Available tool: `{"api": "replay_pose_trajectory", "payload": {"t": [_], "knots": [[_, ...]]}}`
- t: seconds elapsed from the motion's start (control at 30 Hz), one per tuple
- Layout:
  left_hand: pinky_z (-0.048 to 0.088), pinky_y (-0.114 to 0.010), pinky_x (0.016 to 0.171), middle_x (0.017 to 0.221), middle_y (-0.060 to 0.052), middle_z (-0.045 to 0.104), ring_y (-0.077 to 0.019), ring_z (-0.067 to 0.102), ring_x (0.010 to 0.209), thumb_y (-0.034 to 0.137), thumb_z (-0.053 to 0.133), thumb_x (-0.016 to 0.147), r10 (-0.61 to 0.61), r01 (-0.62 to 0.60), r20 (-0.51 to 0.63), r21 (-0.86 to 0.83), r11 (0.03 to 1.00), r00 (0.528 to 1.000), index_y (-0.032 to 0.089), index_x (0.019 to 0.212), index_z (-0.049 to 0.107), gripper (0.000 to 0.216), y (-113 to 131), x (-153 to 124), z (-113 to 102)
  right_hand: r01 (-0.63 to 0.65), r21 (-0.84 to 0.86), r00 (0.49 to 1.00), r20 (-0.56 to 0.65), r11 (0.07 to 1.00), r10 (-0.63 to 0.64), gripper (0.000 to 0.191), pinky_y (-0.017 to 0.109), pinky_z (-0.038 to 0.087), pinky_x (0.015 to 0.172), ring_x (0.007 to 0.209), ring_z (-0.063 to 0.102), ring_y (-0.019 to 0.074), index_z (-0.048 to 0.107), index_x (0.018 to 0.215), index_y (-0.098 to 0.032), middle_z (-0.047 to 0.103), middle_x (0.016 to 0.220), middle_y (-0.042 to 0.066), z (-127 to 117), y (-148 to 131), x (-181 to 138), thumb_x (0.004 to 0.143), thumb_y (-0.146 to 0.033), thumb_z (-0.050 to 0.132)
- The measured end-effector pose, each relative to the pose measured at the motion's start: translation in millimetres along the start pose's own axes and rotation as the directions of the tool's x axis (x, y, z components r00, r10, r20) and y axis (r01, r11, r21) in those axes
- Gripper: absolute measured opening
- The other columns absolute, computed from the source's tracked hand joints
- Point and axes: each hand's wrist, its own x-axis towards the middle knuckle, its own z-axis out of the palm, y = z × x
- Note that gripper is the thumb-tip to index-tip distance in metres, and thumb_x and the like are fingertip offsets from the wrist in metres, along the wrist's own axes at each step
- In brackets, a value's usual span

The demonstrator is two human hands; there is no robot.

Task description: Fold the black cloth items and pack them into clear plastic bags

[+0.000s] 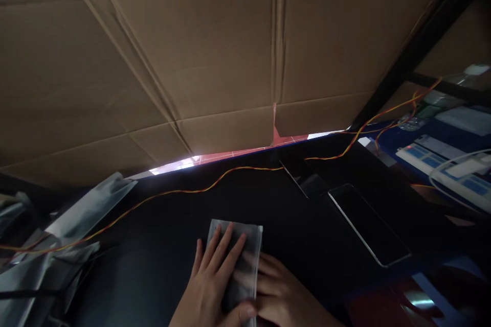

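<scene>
Heap of silvery bags [34,260] at far left, orange wire [172,192] trailing over dark table [153,245], left hand [213,278] flat, fingers spread on grey pouch [251,235] low at centre, right hand [280,294] loosely open, fingertips under pouch's edge, dark phone [368,225] beyond, white power strip [433,161] far right.

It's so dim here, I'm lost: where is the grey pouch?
Head view, bottom centre: the grey pouch lies on the dark table under the left hand, with the right hand at its right edge and a phone-like slab farther right.
</scene>
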Motion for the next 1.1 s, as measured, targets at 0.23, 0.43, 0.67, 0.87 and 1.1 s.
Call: {"api": "replay_pose_trajectory", "payload": {"t": [0.23,0.43,0.67,0.87,1.1], "knots": [[0.055,-0.083,0.101,0.171,-0.018,0.045,-0.0512,0.052,0.151,0.079,0.06,0.095,-0.041,0.058,-0.101,0.166,0.984,0.994,0.024,0.175,0.024,0.103,16,5,21,-0.372,0.035,0.865,-0.349,0.928,0.36,0.035,0.04,0.066,0.098,0.114,0.076,0.0234,0.075,0.128,-0.03,0.079,0.123,0.006,-3,21,-40,0.103,-0.012,0.059],[0.055,-0.083,0.103,0.17,-0.014,0.049,-0.0452,0.05,0.154,0.05,0.052,0.109,-0.168,0.17,-0.09,0.008,0.985,0.982,0.032,0.176,0.016,0.078,26,5,24,-0.516,0.162,0.76,-0.366,0.841,0.536,0.024,0.051,0.059,0.101,0.115,0.073,0.0304,0.073,0.125,-0.029,0.077,0.123,0.008,-12,21,-17,0.106,-0.029,0.057],[0.024,-0.092,0.119,0.151,-0.005,0.068,-0.0383,0.058,0.147,0.029,0.045,0.11,-0.302,0.268,-0.077,-0.289,0.919,0.95,0.037,0.141,0.067,0.039,32,36,9,-0.533,0.365,0.699,-0.319,0.763,0.64,0.018,0.036,0.055,0.072,0.079,0.076,0.0238,0.067,0.101,-0.025,0.08,0.091,0.005,-24,47,21,0.106,-0.04,0.058],[0.023,-0.079,0.129,0.109,-0.002,0.08,-0.0252,0.078,0.108,0.028,0.044,0.11,-0.329,0.286,-0.016,-0.452,0.845,0.944,0.028,0.114,0.07,0.026,18,85,-17,-0.439,0.538,0.726,-0.26,0.72,0.637,0.025,0.028,0.056,0.068,0.081,0.075,0.0194,0.069,0.116,-0.022,0.079,0.091,0.003,-22,44,34,0.105,-0.042,0.06],[0.064,-0.038,0.09,0.079,0.002,0.071,-0.0171,0.072,0.072,0.027,0.044,0.108,-0.363,0.289,-0.049,-0.511,0.81,0.931,0.026,0.089,0.06,0.025,22,92,-10,-0.435,0.512,0.758,-0.236,0.741,0.608,0.023,0.026,0.05,0.069,0.078,0.066,0.0168,0.067,0.087,-0.023,0.069,0.085,0.001,-31,28,28,0.104,-0.036,0.059]]}}
